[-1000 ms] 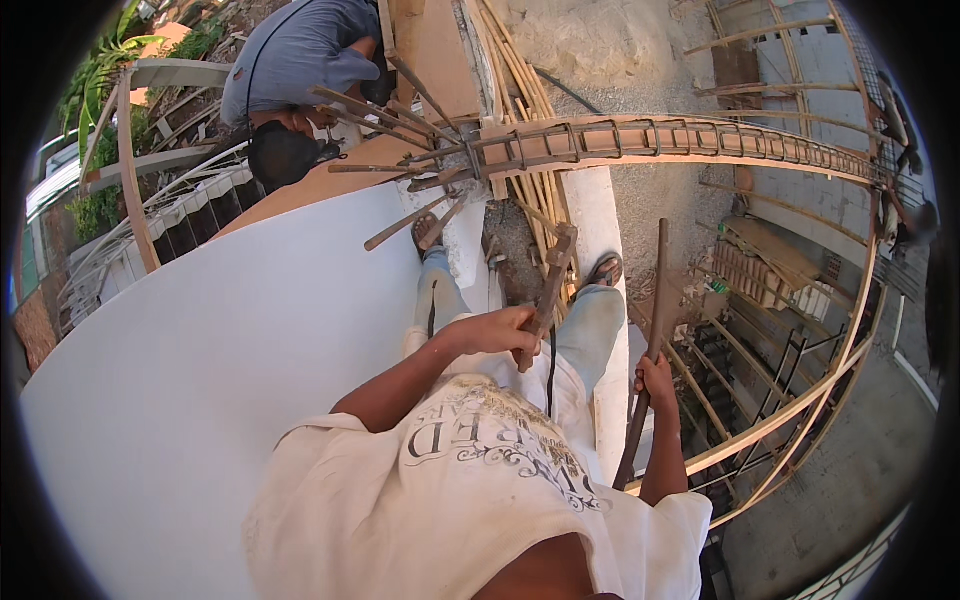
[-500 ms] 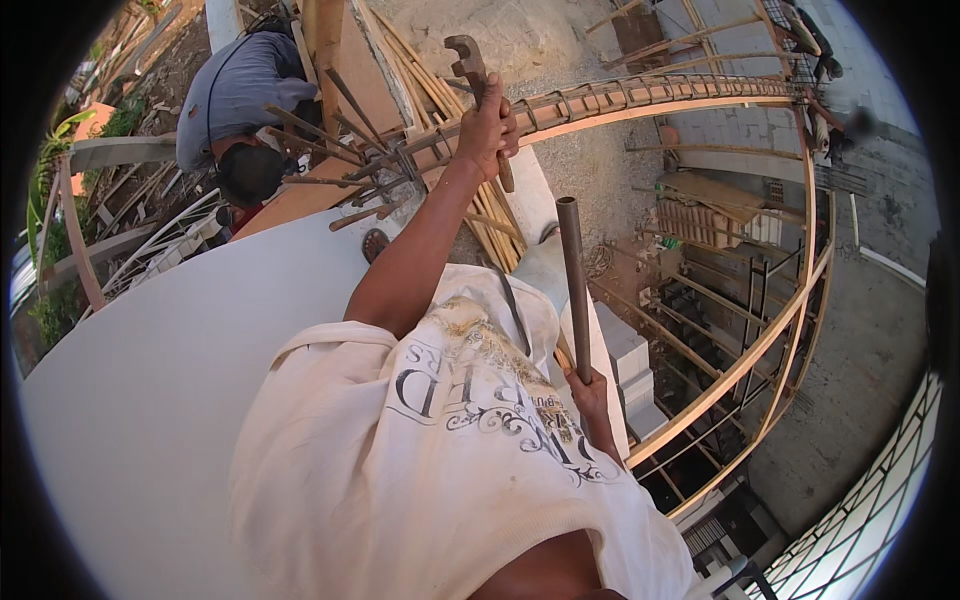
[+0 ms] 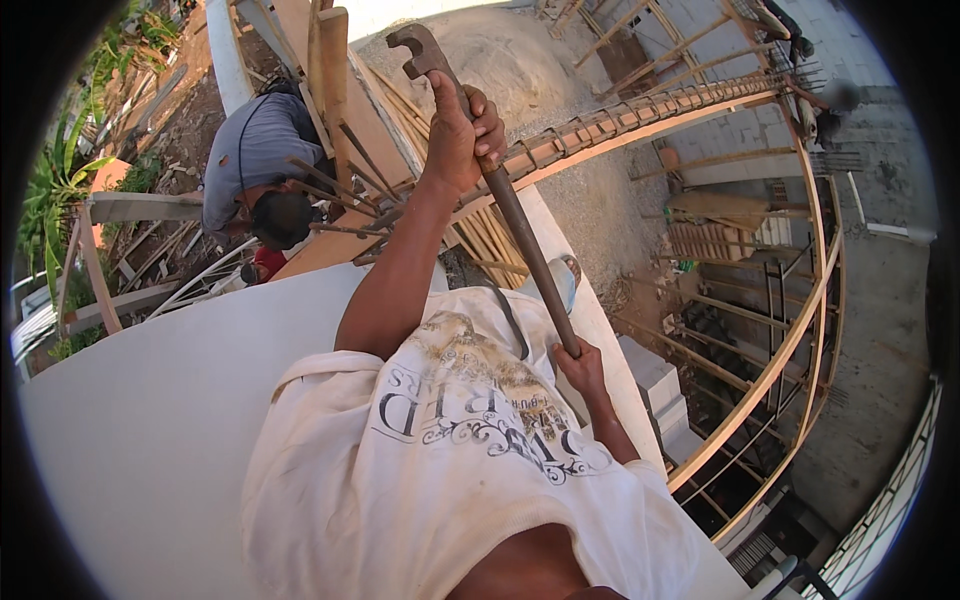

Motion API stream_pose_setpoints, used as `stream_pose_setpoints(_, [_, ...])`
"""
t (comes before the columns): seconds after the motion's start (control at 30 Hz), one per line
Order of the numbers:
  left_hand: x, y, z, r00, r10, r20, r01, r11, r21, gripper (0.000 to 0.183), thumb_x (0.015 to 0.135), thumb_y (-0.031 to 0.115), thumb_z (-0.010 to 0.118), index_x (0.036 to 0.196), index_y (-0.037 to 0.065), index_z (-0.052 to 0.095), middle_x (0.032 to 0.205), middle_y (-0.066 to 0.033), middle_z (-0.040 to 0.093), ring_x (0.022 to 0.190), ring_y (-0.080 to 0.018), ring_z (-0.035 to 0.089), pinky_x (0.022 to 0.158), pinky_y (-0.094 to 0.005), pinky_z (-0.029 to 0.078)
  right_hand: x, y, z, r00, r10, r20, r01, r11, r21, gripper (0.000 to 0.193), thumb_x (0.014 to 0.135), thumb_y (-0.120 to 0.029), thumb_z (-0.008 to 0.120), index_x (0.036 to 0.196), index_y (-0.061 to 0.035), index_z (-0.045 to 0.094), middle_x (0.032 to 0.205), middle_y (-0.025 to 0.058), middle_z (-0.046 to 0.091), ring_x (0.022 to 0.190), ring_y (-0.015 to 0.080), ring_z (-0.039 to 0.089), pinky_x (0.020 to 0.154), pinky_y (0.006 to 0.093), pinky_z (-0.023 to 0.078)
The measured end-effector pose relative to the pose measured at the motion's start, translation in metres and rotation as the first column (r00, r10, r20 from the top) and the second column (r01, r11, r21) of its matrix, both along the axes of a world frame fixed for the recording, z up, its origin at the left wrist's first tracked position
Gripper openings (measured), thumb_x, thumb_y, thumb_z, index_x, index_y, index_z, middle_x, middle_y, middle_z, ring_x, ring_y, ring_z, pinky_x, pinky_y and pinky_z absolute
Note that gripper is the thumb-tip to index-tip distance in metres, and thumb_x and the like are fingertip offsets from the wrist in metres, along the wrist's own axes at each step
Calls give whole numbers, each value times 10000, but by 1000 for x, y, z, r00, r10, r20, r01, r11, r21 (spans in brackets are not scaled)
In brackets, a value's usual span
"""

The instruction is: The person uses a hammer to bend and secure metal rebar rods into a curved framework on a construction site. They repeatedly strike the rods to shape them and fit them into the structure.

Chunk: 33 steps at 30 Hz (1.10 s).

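Observation:
My left hand (image 3: 462, 135) is wrapped around the handle of a rusty rebar bending wrench (image 3: 415, 50), thumb pointing up toward its hooked jaw. A long dark steel pipe (image 3: 530, 250) lines up with the wrench handle and appears fitted over its end, just below my left fingers. Lower down, my right hand (image 3: 583, 370) grips the pipe's near end. The joined tool slants across in front of my body, above a white ledge (image 3: 545, 215). Beyond my left forearm several rebar ends (image 3: 365, 170) stick out of a beam form.
A rebar cage (image 3: 640, 108) runs along the wooden formwork to the far right. At left, a co-worker in a grey-blue shirt (image 3: 250, 150) bends down beside boards (image 3: 333, 80). Timber framing (image 3: 760, 390) and white blocks (image 3: 655, 385) lie below on the right; another person (image 3: 790, 35) is far off.
The pipe, apart from the wrench before, now meets its handle in one line. My right hand has moved up slightly; my left hand and the wrench have shifted left and tilted.

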<state>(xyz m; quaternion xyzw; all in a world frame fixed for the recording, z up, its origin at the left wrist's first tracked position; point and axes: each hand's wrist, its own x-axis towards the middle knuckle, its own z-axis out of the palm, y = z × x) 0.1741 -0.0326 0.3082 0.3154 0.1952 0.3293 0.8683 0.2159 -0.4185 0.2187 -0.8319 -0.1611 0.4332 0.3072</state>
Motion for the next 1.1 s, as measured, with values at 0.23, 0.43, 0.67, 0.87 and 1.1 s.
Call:
stream_pose_setpoints(0.23, [0,-42,94,992,105,-66,-48,815,577,437,926,526,417,776,120,473,677,-6,485,674,-150,530,657,-313,460,20,34,11,960,23,-278,27,984,176,121,763,-113,670,736,-36,581,546,-21,496,458,52,440,428,230,355])
stream_pose_setpoints(0.43, [-6,-14,176,952,-39,304,-25,979,204,450,889,511,554,918,62,549,697,-26,549,633,-117,576,650,-321,533,34,114,10,942,-246,227,137,902,408,166,817,-142,659,739,-12,590,621,-48,502,610,29,423,537,225,363])
stream_pose_setpoints(0.67, [17,8,144,486,-823,294,306,476,825,409,990,425,309,714,136,394,589,23,433,568,-124,442,687,-337,438,88,157,-44,995,37,96,-80,866,494,104,804,-121,654,804,-29,605,668,-38,523,650,43,456,569,244,391])
stream_pose_setpoints(0.87, [47,-90,46,993,21,-116,45,840,540,402,925,297,594,632,41,498,587,23,461,561,-56,454,520,-240,386,89,169,-145,951,-226,211,99,868,486,128,769,-136,693,852,-60,633,767,89,643,713,175,616,651,295,478])
stream_pose_setpoints(1.1, [116,-156,-114,845,328,-422,236,478,846,310,900,187,519,650,4,521,560,-62,520,481,-172,475,497,-312,397,138,141,-221,980,-147,135,68,882,466,273,819,-284,643,925,-37,599,910,125,625,879,231,572,807,344,447])
